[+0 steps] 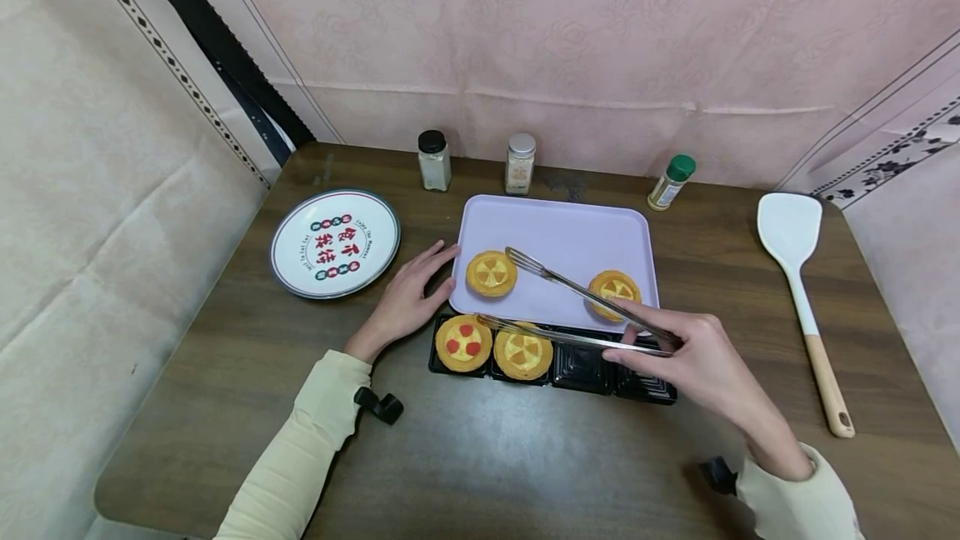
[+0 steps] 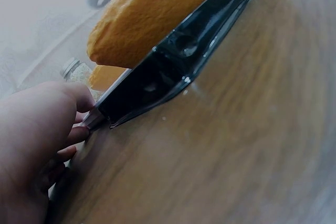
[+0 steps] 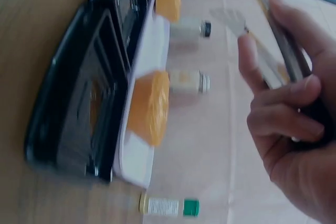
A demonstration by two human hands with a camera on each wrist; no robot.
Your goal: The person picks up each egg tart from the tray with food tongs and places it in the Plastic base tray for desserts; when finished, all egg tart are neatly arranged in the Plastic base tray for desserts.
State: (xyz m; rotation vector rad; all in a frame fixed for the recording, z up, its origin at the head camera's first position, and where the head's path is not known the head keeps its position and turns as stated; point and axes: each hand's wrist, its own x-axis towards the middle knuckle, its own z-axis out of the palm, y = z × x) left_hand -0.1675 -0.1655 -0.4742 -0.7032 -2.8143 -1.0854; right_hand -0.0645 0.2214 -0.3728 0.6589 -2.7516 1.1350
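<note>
Pale sleeves (image 1: 296, 448) are in front of the lilac tray (image 1: 555, 223). The right hand (image 1: 693, 352) pinches tongs (image 1: 564, 280) over the tray's near edge; the left hand (image 1: 408, 298), fingers spread, touches its left side. Two tarts (image 1: 491, 273) sit on it.

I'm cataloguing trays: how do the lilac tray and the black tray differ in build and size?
The lilac tray is undivided; the black tray is split in four. The lilac tray is broader; the black tray is a narrow strip. Each holds two tarts.
</note>
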